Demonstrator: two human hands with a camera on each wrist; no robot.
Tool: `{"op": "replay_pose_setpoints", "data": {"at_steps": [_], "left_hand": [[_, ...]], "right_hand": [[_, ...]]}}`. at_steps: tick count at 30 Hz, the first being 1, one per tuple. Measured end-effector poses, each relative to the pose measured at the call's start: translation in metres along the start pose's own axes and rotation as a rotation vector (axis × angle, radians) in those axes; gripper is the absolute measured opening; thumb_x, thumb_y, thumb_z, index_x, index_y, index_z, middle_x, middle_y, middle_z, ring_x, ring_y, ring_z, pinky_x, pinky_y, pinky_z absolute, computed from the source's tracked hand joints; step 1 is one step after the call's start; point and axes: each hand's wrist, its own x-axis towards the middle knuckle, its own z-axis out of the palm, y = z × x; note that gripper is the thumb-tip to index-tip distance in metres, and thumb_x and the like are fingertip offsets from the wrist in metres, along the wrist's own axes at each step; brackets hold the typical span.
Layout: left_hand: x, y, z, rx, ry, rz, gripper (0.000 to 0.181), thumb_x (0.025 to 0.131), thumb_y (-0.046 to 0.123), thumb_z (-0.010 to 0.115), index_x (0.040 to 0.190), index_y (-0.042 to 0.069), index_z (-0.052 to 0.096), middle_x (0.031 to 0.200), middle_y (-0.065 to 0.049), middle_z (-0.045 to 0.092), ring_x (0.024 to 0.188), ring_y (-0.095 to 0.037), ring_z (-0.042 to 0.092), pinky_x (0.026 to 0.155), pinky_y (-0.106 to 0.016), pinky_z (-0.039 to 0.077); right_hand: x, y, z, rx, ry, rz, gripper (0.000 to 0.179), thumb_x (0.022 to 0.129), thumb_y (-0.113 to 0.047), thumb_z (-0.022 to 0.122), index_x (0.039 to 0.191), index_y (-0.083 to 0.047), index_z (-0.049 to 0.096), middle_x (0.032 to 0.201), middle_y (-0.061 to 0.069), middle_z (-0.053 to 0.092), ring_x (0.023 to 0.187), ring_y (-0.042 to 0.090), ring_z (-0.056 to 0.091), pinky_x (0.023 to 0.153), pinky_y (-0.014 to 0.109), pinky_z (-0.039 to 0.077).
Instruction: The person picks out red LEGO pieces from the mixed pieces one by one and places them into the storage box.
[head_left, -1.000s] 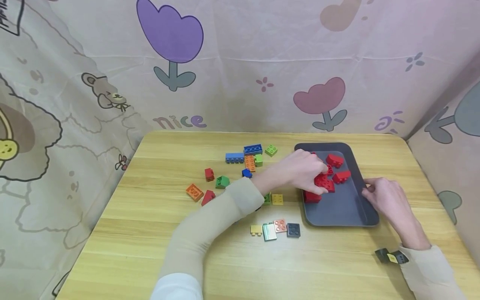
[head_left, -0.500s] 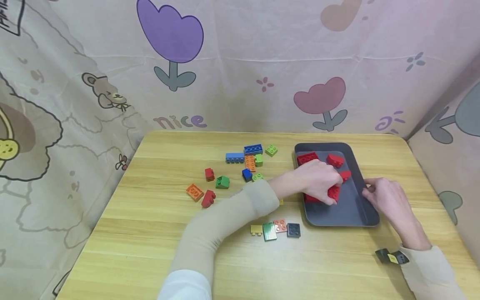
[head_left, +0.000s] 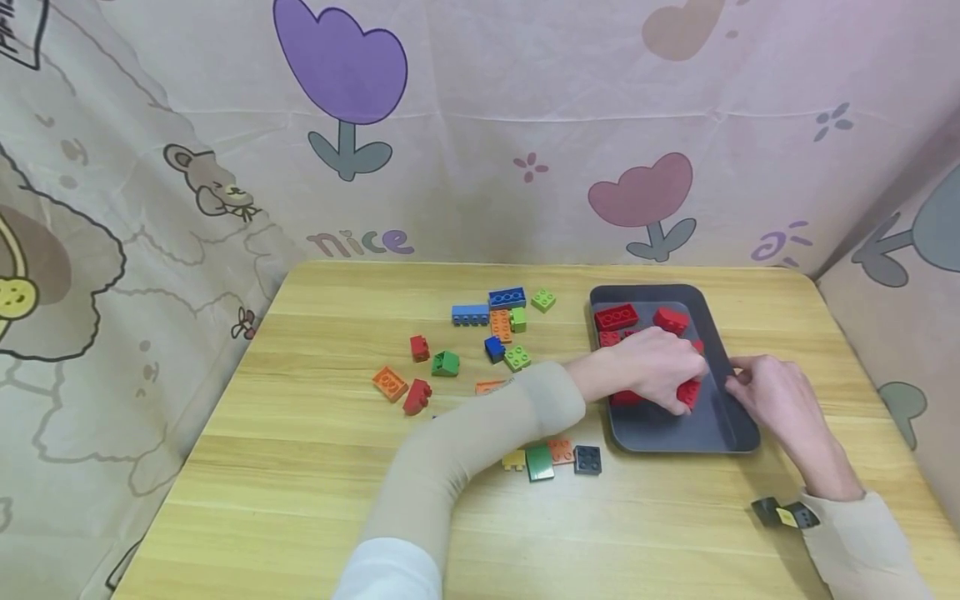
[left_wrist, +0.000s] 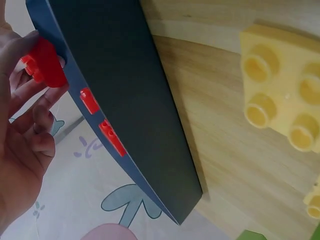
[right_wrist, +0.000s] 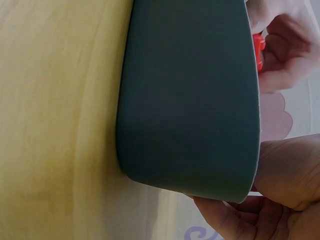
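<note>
In the head view my left hand (head_left: 662,367) reaches over the dark grey tray (head_left: 656,435). Its thumb and fingers pinch a red toy brick (head_left: 688,393), whose studs face the palm in the left wrist view. Other red bricks lie in the tray, among them a long one (head_left: 617,317) at the back left and a sloped one (head_left: 671,321) at the back right. My left hand covers part of that pile. At the tray's right side, my right hand (head_left: 776,400) grips the rim; the right wrist view shows fingers on both sides of the wall.
Loose bricks spread left of the tray: blue (head_left: 507,297), lime (head_left: 517,358), green (head_left: 446,363), orange (head_left: 389,384) and red (head_left: 417,397). Closer to me lie a dark brick (head_left: 588,460) and a green one (head_left: 540,462). A patterned cloth (head_left: 465,167) hangs behind the table.
My left hand has moved right across the tray with the red brick, uncovering the bricks at the tray's left side. The right hand and the tray stay put.
</note>
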Motion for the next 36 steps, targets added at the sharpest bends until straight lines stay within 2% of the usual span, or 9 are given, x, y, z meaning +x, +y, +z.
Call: {"op": "replay_pose_setpoints", "data": {"at_steps": [9,14,18,23,28,36], "left_hand": [[0.015,0.004,0.003,0.005,-0.046,-0.024,0.032,0.093,0.059,0.071,0.117,0.036,0.07,0.102,0.015,0.068,0.096,-0.004,0.062,0.084,-0.023,0.05],[0.021,0.01,0.005,0.036,-0.061,-0.033,0.029,0.095,0.058,0.07,0.114,0.036,0.068,0.109,0.015,0.069,0.101,-0.005,0.064,0.089,-0.024,0.051],[0.025,0.011,0.006,0.039,-0.073,-0.046,0.031,0.096,0.057,0.07,0.117,0.034,0.067,0.115,0.014,0.068,0.104,-0.005,0.065,0.092,-0.024,0.051],[0.028,0.008,0.008,0.053,-0.077,-0.064,0.034,0.097,0.056,0.069,0.122,0.034,0.066,0.119,0.014,0.068,0.108,-0.004,0.065,0.094,-0.023,0.052],[0.029,0.005,0.014,0.061,-0.08,-0.058,0.033,0.098,0.054,0.069,0.122,0.032,0.065,0.116,0.013,0.068,0.108,-0.004,0.065,0.093,-0.024,0.051],[0.032,0.008,0.02,0.039,-0.107,-0.053,0.029,0.099,0.052,0.069,0.12,0.032,0.065,0.116,0.013,0.066,0.108,-0.005,0.062,0.095,-0.025,0.049]], "right_hand": [[0.0,0.001,0.0,-0.001,0.007,-0.018,0.035,0.085,-0.002,0.069,0.114,0.019,0.069,0.081,0.025,0.075,0.056,0.019,0.058,0.052,0.032,0.037],[0.001,0.0,0.0,-0.007,-0.005,-0.01,0.035,0.086,-0.003,0.07,0.114,0.019,0.069,0.082,0.025,0.076,0.057,0.023,0.062,0.052,0.033,0.039],[0.001,0.001,0.0,-0.012,-0.009,-0.005,0.036,0.086,-0.004,0.07,0.114,0.018,0.069,0.083,0.026,0.076,0.059,0.028,0.064,0.053,0.035,0.041],[0.001,0.001,0.0,-0.006,-0.002,-0.003,0.037,0.085,-0.003,0.069,0.115,0.018,0.069,0.083,0.025,0.076,0.059,0.028,0.065,0.053,0.036,0.041],[0.001,0.001,0.0,0.002,0.004,-0.003,0.037,0.084,-0.002,0.068,0.115,0.018,0.069,0.082,0.025,0.076,0.057,0.022,0.061,0.052,0.033,0.038],[0.001,0.0,0.0,0.006,-0.005,0.002,0.038,0.084,-0.002,0.068,0.116,0.019,0.069,0.084,0.026,0.076,0.056,0.019,0.059,0.052,0.032,0.038]]}}
